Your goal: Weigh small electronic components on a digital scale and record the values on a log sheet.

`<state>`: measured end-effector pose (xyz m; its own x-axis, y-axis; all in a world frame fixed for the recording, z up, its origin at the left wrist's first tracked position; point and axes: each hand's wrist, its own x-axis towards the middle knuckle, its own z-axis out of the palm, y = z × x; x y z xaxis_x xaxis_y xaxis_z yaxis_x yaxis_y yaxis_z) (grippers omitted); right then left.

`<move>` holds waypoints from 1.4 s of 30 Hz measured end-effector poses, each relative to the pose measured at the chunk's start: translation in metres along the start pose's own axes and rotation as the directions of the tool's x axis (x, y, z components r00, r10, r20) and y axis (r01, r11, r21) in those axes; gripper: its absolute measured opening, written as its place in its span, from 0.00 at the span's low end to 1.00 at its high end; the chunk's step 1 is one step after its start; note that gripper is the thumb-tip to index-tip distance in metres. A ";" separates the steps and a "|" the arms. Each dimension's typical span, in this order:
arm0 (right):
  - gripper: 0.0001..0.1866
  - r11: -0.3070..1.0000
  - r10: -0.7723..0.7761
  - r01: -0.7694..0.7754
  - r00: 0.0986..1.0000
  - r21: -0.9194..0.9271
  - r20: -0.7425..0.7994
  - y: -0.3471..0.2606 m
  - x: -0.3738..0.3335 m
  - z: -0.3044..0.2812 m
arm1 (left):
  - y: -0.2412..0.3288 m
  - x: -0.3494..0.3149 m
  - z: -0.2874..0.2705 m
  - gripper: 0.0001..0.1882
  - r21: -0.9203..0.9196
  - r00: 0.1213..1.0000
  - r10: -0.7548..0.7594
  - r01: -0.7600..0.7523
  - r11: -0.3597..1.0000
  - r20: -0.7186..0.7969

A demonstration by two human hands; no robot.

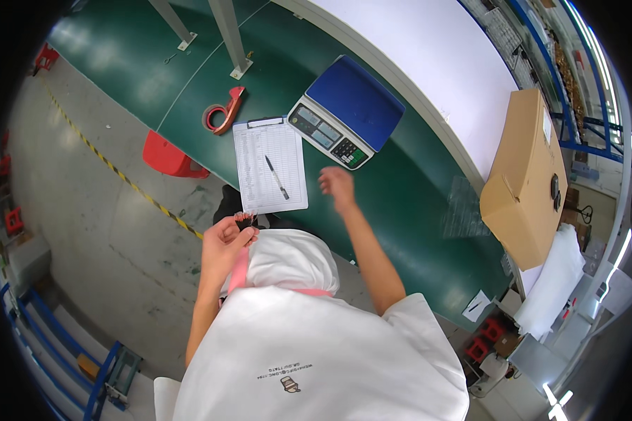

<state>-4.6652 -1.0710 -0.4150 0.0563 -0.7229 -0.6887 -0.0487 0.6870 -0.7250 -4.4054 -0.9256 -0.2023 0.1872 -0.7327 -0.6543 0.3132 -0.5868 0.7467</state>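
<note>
Hard to tell exactly what the left hand (225, 242) is holding: it's pinching a small dark bundle (246, 223) with a bit of pink at the top, fingers curled tight around it, but the thing is too small and half buried in the fingers to name. It's sitting left of centre in the frame, right at the near edge of the green table (414, 182), just below the clipboard. The white garment (309, 351) and the rounded white hood (291, 259) are filling the whole bottom middle and blocking everything under them, including most of both upper arms.

Going left to right: a red stool (168, 156) is peeking out from under the table edge in the left part of the frame, with yellow-black floor tape running past it. A red tape dispenser (223, 112) is lying above that on the table. Next is the clipboard with a printed sheet (270, 167) and a pen (277, 177) lying diagonally on it. A blue-topped weighing scale (345, 111) is sitting just right of the clipboard.

The right hand (337, 186) is hovering over the table just below the scale, holding nothing; it's blurred, fingers loosely curled, so I can't tell more than that. Some clear plastic bags (463, 207) are barely showing against the green farther right, and a cardboard box (523, 175) is hanging over the table's end at the right.
</note>
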 end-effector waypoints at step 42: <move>0.06 0.910 -0.243 0.372 0.838 -0.184 0.489 -0.073 -0.146 0.059 | -0.016 0.011 0.014 0.13 -0.122 0.992 -0.040 0.054 0.991 0.116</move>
<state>-4.6110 -1.0111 -0.2616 0.5461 -0.7365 -0.3991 -0.2073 0.3427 -0.9163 -4.4208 -0.9295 -0.2198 0.0652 -0.7437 -0.6653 0.4337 -0.5794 0.6901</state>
